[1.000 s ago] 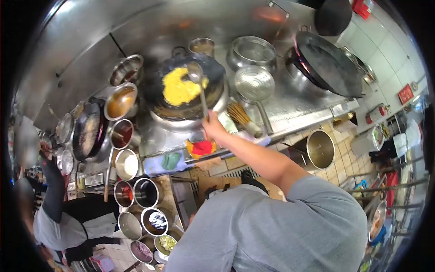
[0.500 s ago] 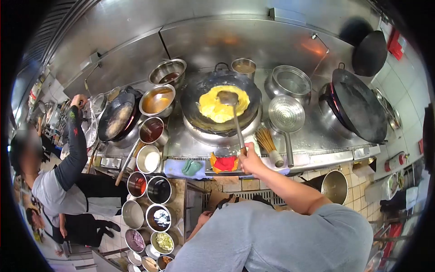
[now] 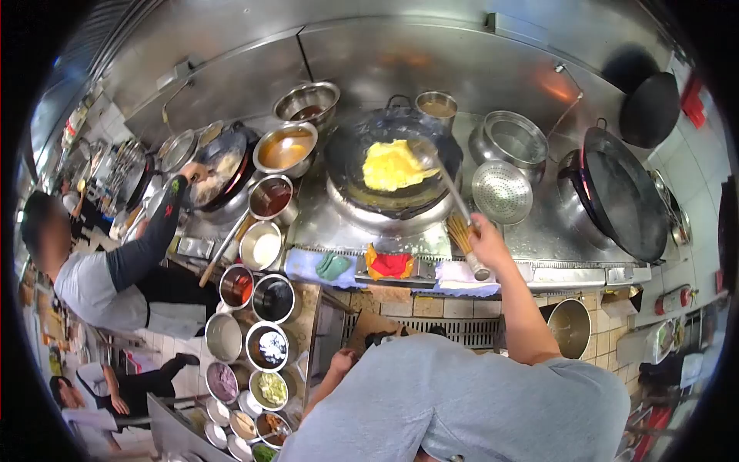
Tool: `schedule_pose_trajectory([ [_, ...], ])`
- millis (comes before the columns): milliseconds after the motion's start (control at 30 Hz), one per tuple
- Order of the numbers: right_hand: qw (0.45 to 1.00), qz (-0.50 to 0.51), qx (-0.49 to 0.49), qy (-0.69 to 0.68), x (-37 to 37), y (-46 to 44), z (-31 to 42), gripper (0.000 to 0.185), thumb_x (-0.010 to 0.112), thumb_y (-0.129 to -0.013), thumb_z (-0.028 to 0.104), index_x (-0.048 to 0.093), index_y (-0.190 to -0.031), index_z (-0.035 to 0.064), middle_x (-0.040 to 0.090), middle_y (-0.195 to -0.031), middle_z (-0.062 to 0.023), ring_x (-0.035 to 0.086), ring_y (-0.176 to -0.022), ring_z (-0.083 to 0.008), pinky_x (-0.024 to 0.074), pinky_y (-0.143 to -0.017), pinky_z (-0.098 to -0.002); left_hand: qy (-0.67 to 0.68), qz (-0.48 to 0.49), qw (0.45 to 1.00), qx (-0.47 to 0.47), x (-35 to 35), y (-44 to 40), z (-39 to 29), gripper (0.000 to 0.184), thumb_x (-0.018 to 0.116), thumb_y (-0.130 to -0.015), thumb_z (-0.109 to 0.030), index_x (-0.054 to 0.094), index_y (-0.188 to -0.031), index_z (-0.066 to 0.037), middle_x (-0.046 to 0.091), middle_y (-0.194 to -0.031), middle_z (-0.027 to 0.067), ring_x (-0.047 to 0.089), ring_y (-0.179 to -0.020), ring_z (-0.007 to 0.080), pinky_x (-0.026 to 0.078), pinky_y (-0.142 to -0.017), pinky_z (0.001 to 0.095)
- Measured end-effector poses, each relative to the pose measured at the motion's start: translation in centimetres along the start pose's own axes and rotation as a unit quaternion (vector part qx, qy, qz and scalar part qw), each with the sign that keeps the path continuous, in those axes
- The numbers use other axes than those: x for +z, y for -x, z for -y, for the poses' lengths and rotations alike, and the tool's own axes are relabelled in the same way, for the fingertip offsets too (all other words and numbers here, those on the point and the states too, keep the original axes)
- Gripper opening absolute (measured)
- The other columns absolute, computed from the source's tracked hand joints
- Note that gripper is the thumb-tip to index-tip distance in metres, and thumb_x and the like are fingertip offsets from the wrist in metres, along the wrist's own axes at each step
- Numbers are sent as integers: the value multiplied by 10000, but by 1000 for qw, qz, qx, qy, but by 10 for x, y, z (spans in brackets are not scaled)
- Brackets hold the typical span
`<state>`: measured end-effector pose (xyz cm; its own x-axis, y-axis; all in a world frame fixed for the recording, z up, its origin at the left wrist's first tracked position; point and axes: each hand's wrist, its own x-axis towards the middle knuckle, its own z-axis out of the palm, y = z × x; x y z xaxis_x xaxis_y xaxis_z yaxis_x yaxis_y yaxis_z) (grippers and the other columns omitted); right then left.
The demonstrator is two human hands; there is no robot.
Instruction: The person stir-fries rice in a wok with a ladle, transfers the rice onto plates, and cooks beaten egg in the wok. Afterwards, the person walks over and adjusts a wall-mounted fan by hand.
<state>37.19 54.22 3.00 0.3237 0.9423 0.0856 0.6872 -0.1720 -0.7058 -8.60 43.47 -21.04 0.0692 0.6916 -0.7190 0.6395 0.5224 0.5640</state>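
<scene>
My right hand (image 3: 486,240) is closed around the long handle of a wok ladle (image 3: 450,185). The ladle's head rests at the right side of a yellow mass of egg (image 3: 391,168), inside a large black wok (image 3: 362,202) on the burner. Held low by my body, my left hand (image 3: 343,361) has its fingers curled, and no object shows in it. Just below my right hand a bamboo wok brush (image 3: 467,250) lies on the stove's front edge. A perforated strainer (image 3: 502,192) lies to the right of the wok.
Sauce bowls (image 3: 285,150) and several metal pots (image 3: 273,299) stand left of the wok. To the right are a lidded pot (image 3: 514,138) and another black wok (image 3: 623,196). Cloths (image 3: 389,263) lie along the front ledge. A co-worker (image 3: 115,281) works at a wok on the left.
The egg has gone from a wide, flat sheet to a smaller, bunched heap. My right hand and the ladle have moved right. The co-worker's raised hand has come down to their wok.
</scene>
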Motion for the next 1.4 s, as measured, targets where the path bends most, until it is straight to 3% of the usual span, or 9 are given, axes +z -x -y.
schedule_pose_trajectory([
  [100, 996, 19, 35, 85, 27, -47, 33, 474, 483, -883, 102, 374, -1340, 34, 601, -1065, -301, 580, -1039, -428, 463, -880, -428, -89, -7, 996, 0, 4, -8, 31, 438, 584, -816, -369, 645, -1131, -69, 669, -1083, 166, 626, -1048, 299, 485, -888, 381],
  [267, 991, 80, 5, -105, 91, -55, 53, 404, 497, -940, 191, 396, -1321, 102, 624, -841, -133, 513, -450, -156, 407, -390, -333, -190, 13, 981, 32, 1, -18, 44, 445, 566, -820, -416, 662, -1108, -90, 643, -1128, 175, 604, -1069, 327, 479, -907, 398],
  [300, 989, 121, 14, -80, 86, -46, 38, 434, 511, -915, 224, 432, -1315, 76, 641, -1029, -235, 653, -884, -362, 500, -770, -430, -188, -22, 980, 58, -2, -27, 45, 432, 564, -826, -408, 664, -1106, -95, 646, -1123, 170, 611, -1058, 322, 482, -902, 389],
  [433, 976, 210, 33, -58, -19, -5, 47, 492, 529, -892, 168, 429, -1362, 64, 625, -1091, -239, 636, -930, -377, 497, -826, -408, 183, -30, 983, 3, 0, -28, 27, 273, 596, -878, -188, 624, -1099, -31, 675, -922, 103, 653, -803, 199, 539, -713, 326],
  [633, 975, 88, -33, 202, 43, -35, 46, 512, 511, -859, 98, 428, -1361, 50, 616, -1046, -271, 619, -914, -417, 486, -830, -480, 109, -14, 994, -21, 9, 9, 14, 235, 561, -871, -125, 610, -1078, -26, 640, -866, 64, 636, -769, 178, 534, -657, 307],
  [767, 991, 114, 7, 71, 36, -8, 64, 475, 512, -863, 87, 472, -1336, 70, 612, -1090, -265, 600, -1010, -388, 473, -864, -461, -111, 6, 993, 28, 12, 15, 41, 242, 559, -823, -183, 664, -991, -45, 668, -893, 114, 655, -763, 201, 521, -632, 321],
  [1033, 983, 81, -24, 164, -8, -39, 38, 454, 508, -875, 126, 494, -1327, 89, 644, -961, -256, 624, -867, -424, 496, -791, -477, 77, -18, 996, -32, -2, 26, 18, 274, 582, -830, -160, 630, -1064, -25, 671, -854, 79, 651, -646, 190, 487, -502, 290],
  [1167, 996, 46, -66, 31, 68, -36, 37, 479, 533, -862, 117, 466, -1330, 37, 627, -965, -287, 622, -835, -440, 498, -749, -485, 33, 6, 999, -16, -2, 13, 16, 300, 591, -869, -196, 605, -1114, -24, 673, -877, 99, 662, -721, 205, 518, -564, 307],
  [1400, 975, 220, -10, -3, -63, -12, 25, 532, 548, -847, 95, 453, -1370, 97, 649, -912, -236, 637, -773, -364, 509, -711, -408, 162, -54, 985, 13, 3, -24, 25, 272, 600, -864, -238, 664, -1055, -56, 689, -959, 115, 659, -879, 204, 526, -756, 317],
])
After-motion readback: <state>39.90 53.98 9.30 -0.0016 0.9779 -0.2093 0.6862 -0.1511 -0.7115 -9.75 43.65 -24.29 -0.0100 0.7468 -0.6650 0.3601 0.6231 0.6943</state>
